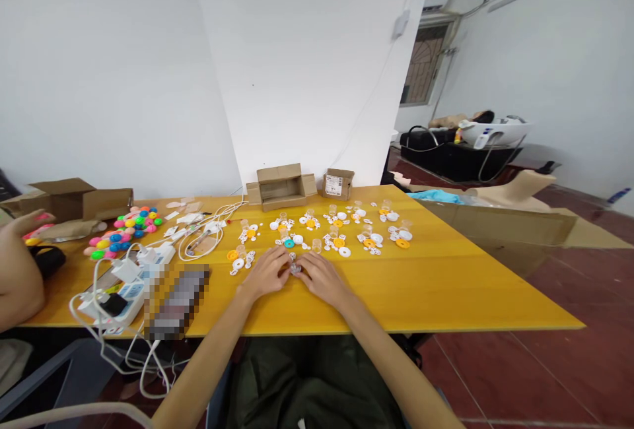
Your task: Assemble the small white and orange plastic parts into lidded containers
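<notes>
The small clear piece (296, 268) lies between the fingertips of 2 hands, low over the yellow table (446, 290). The left hand (271, 270) has its fingers curled nearly closed at the piece's left side; the right hand (321, 276) meets its right side, fingers bent. Which fingers actually grip it, I cannot tell. The teal disc (289, 243) sits just beyond.

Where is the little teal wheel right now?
In the head view, the teal wheel lies on the table slightly left of centre, just beyond the left hand and beside a white disc.
</notes>
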Demonstrator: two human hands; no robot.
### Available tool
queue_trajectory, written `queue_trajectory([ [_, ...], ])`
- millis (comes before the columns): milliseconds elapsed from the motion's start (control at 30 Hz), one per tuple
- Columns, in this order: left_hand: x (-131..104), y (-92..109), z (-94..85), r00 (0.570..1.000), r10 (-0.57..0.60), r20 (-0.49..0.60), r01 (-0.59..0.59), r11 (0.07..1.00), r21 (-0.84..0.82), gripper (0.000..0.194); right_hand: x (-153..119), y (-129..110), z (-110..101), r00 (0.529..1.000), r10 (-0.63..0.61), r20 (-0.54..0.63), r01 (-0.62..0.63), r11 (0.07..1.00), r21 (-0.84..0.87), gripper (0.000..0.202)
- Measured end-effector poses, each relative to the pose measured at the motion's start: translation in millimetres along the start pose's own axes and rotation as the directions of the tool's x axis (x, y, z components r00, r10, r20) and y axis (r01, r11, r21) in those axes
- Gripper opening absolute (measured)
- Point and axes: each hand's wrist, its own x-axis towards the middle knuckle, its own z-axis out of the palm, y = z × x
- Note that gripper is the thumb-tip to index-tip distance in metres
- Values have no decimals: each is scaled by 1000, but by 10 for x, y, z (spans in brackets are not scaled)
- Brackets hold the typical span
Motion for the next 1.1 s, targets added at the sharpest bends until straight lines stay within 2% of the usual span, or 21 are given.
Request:
queue_trajectory([
  [633,4,51,-53,999,13,48,-12,1000,-24,20,3,-29,-55,998,43,47,-46,997,63,7],
  [1100,4,48,-43,997,-14,71,20,996,-87,17,11,-31,-70,998,35,55,-39,997,66,8],
])
